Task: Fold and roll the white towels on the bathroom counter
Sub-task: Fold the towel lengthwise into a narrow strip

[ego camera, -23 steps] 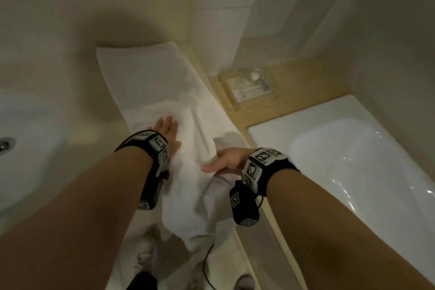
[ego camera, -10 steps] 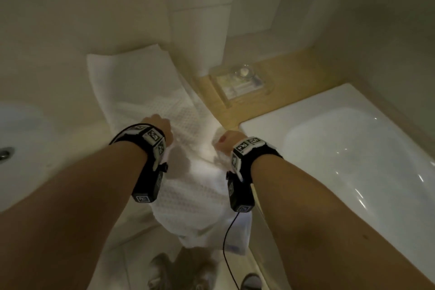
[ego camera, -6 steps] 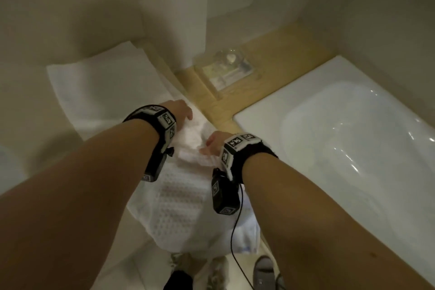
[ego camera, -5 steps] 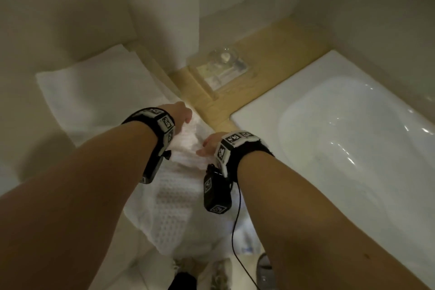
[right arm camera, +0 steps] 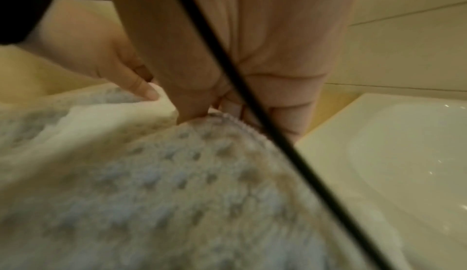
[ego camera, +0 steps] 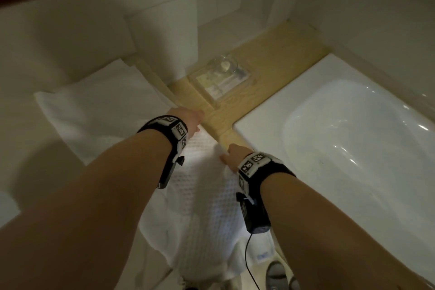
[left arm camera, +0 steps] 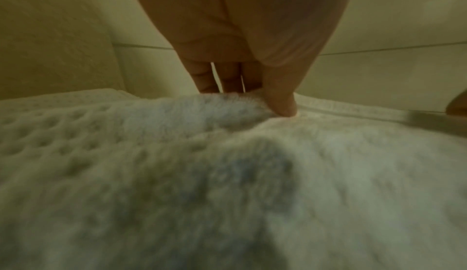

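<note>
towel: white waffle towel [ego camera: 202, 195] laid lengthwise along the right edge of the counter [ego camera: 30, 148], near end hung over the front edge, far end flat by the back wall
left hand: left hand [ego camera: 188, 119] at the towel's raised fold by the counter's right edge; hem pinched between thumb and fingers [left arm camera: 280, 102]
right hand: right hand [ego camera: 233, 155] just nearer, thumb and curled fingers [right arm camera: 192, 102] closed on the same hem
step: lengthwise fold judged under way, roll not yet begun
how: both pinches to be kept level, hem carried straight across and matched to the opposite edge, layer smoothed flat before rolling
risk: hanging end likely to drag the towel off
nearby: clear tray [ego camera: 221, 80] on wooden ledge [ego camera: 277, 54], bathtub [ego camera: 341, 148] at right
</note>
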The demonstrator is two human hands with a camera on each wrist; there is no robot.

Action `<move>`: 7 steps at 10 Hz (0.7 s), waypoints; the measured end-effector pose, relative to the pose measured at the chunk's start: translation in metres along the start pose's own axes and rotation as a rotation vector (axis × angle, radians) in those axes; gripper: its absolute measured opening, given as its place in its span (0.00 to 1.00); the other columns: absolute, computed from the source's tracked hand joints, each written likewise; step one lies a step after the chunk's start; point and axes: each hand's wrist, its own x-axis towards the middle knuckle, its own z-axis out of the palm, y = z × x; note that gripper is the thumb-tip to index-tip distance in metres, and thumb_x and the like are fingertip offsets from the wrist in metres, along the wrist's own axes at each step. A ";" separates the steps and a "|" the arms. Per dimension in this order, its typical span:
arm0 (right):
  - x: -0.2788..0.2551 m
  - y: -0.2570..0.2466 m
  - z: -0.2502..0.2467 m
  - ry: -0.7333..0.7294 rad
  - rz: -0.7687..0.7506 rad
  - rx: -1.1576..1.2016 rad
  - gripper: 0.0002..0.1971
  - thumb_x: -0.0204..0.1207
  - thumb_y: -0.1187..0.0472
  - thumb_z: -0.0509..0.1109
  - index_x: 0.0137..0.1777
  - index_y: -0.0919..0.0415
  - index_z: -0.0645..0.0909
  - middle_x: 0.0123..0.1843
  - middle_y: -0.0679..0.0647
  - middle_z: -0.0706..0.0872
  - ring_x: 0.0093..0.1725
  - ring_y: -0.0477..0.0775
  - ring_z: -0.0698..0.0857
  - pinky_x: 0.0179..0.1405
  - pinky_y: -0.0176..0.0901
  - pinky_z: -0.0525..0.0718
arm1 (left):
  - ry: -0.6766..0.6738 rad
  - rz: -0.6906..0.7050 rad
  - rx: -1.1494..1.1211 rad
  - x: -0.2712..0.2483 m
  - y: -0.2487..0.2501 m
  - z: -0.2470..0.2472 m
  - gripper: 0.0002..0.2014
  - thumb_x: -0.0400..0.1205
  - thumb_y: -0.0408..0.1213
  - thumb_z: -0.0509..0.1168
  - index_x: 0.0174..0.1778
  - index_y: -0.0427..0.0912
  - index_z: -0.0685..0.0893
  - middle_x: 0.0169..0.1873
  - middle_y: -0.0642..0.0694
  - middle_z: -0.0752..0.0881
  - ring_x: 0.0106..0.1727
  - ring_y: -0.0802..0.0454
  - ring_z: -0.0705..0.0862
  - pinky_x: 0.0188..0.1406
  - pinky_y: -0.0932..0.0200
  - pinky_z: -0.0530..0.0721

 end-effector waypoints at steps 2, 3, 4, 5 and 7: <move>0.003 0.009 -0.002 0.007 0.000 0.113 0.19 0.86 0.55 0.53 0.70 0.66 0.70 0.70 0.65 0.77 0.68 0.63 0.77 0.62 0.49 0.74 | 0.082 0.077 0.050 0.005 -0.004 0.008 0.11 0.86 0.45 0.57 0.60 0.45 0.74 0.44 0.47 0.80 0.51 0.45 0.80 0.50 0.57 0.71; 0.002 0.010 0.000 0.046 -0.011 0.082 0.18 0.85 0.61 0.55 0.71 0.66 0.72 0.70 0.65 0.77 0.69 0.63 0.77 0.63 0.48 0.75 | 0.136 0.091 -0.017 0.008 -0.006 0.012 0.10 0.86 0.47 0.57 0.57 0.47 0.75 0.53 0.48 0.83 0.57 0.46 0.78 0.63 0.53 0.67; 0.003 0.011 -0.001 0.045 -0.020 0.069 0.18 0.85 0.61 0.55 0.72 0.65 0.71 0.70 0.65 0.77 0.69 0.63 0.77 0.64 0.48 0.75 | 0.121 0.042 -0.068 0.008 -0.006 0.016 0.13 0.85 0.50 0.57 0.61 0.50 0.76 0.62 0.49 0.79 0.66 0.47 0.74 0.68 0.51 0.64; 0.004 0.010 -0.001 0.036 -0.005 0.067 0.18 0.85 0.61 0.55 0.72 0.65 0.72 0.70 0.64 0.77 0.70 0.63 0.76 0.64 0.48 0.74 | 0.133 -0.070 -0.140 0.003 -0.011 0.031 0.24 0.84 0.53 0.57 0.75 0.55 0.65 0.78 0.45 0.61 0.80 0.44 0.58 0.78 0.47 0.55; 0.002 -0.008 -0.021 -0.011 0.000 0.000 0.21 0.83 0.53 0.60 0.69 0.66 0.76 0.69 0.63 0.79 0.69 0.63 0.77 0.56 0.44 0.73 | 0.051 -0.444 -0.342 -0.027 -0.046 0.044 0.42 0.82 0.61 0.53 0.82 0.51 0.32 0.81 0.42 0.30 0.82 0.39 0.32 0.81 0.39 0.37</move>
